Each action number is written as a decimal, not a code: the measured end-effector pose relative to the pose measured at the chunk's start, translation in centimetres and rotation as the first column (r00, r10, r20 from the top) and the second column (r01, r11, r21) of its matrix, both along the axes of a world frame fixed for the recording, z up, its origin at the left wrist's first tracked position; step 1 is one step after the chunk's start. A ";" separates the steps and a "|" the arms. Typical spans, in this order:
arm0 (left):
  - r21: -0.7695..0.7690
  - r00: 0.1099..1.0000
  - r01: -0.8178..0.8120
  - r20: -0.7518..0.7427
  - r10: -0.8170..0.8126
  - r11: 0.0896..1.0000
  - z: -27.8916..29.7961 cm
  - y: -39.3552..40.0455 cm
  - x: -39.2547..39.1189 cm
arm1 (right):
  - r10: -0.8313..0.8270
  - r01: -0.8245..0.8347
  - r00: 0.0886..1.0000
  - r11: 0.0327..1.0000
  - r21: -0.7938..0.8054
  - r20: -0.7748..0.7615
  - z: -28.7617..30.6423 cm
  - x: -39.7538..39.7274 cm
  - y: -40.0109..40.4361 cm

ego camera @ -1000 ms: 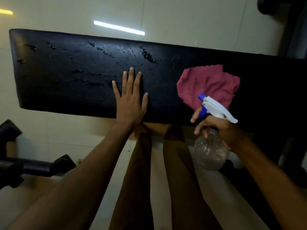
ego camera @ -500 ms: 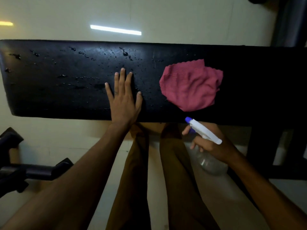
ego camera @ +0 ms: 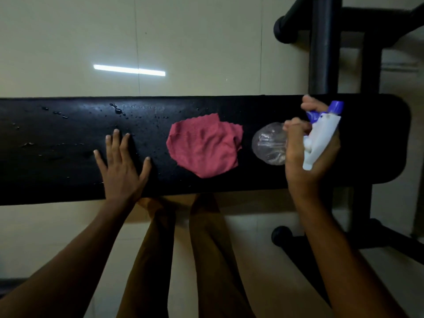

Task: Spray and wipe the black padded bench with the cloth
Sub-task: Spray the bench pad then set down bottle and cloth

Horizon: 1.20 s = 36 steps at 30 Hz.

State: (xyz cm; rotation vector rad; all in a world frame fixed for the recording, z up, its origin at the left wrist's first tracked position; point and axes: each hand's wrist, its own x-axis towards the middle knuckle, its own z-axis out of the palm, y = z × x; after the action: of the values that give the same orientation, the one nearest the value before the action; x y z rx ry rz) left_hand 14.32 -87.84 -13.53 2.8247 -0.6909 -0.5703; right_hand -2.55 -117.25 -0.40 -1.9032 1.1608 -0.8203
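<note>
Table: black, padded, long, lying across the view from edge to edge; rounded end at the right. Surface glossy in patches.

Cloth: pink, crumpled, lying loose on the table near its middle, touched by neither hand. Landmark for the entries below.

Water drops: scattered left of the cloth, mostly toward the far edge of the table; a few smaller beads just beside the cloth (too fine to count).

Left hand: left of the cloth, near but apart from it. Laid flat, palm down on the table, fingers straight and spread, thumb out toward the cloth. Holding nothing.

Right hand: right of the cloth. Fingers curled round the neck of the spray bottle, one finger raised near the trigger.

Spray bottle: right of the cloth, over the table, tipped on its side. Clear round body pointing toward the cloth and just short of it; white head with blue nozzle on the side away from the cloth. Contact with the table not discernible.

Metal frame: dark tubes, beyond and to the right of the cloth, past the far edge of the table.

Floor: pale tiles, with a bright strip of reflected light beyond and left of the cloth.

Legs: in brown trousers, on the near side of the cloth, below the table edge.
</note>
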 end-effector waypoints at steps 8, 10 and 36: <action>-0.009 0.999 -0.045 0.026 0.045 0.999 -0.4 -0.7 -1.0 | -0.075 0.080 0.996 0.994 0.080 -0.056 -2.1 -0.5 -0.9; -0.011 0.999 -0.042 0.025 0.043 0.999 -0.3 -0.9 -0.9 | -0.053 0.059 0.996 0.995 0.076 -0.075 -2.3 -0.5 -1.2; -0.031 0.997 -0.074 -0.016 0.073 0.997 0.4 -0.7 -0.7 | 0.427 -0.361 0.841 0.900 0.244 -0.331 -4.0 -3.6 13.5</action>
State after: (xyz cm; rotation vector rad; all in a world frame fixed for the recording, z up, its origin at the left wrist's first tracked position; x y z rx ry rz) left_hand 13.61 -88.57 -13.18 2.8008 -0.5857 -0.5619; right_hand -6.18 -103.73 -4.36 -2.1069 0.9593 -0.1199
